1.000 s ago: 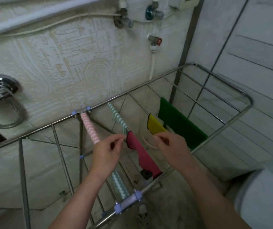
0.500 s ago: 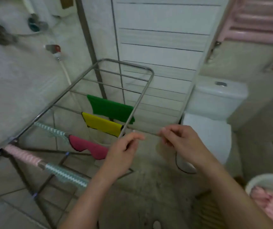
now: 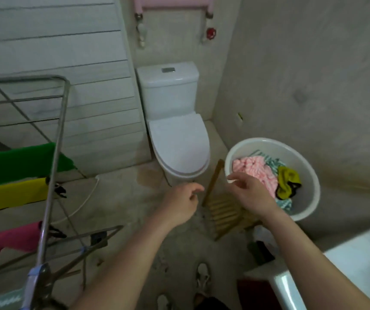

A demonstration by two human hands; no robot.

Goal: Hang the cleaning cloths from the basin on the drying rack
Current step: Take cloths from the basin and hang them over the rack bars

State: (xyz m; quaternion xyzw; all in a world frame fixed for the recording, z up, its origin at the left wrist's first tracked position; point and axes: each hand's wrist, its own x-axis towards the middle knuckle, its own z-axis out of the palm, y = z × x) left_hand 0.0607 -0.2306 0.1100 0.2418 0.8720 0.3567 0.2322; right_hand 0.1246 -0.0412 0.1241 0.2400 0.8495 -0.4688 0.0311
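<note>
A crumpled heap of cleaning cloths [image 3: 257, 173], pink, yellow and teal-striped, was seen in the white basin [image 3: 271, 140] low at the right, well apart from the drying rack [image 3: 55, 157]. They were judged soft, light and limp, best pinched at a loose top fold. The right hand [image 3: 251, 193] was held over the basin's near rim, with the left hand [image 3: 179, 204] beside it. Both arms were stretched forward, fingers [image 3: 235, 176] loosely curled, nothing gripped.

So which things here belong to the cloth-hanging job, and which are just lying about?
Job: round white plastic basin, pink fluffy cloth and mustard cloth inside it, steel-tube drying rack, green cloth hanging on it.
Lying about: white ceramic toilet, slatted wooden frame, red valve wheel.
</note>
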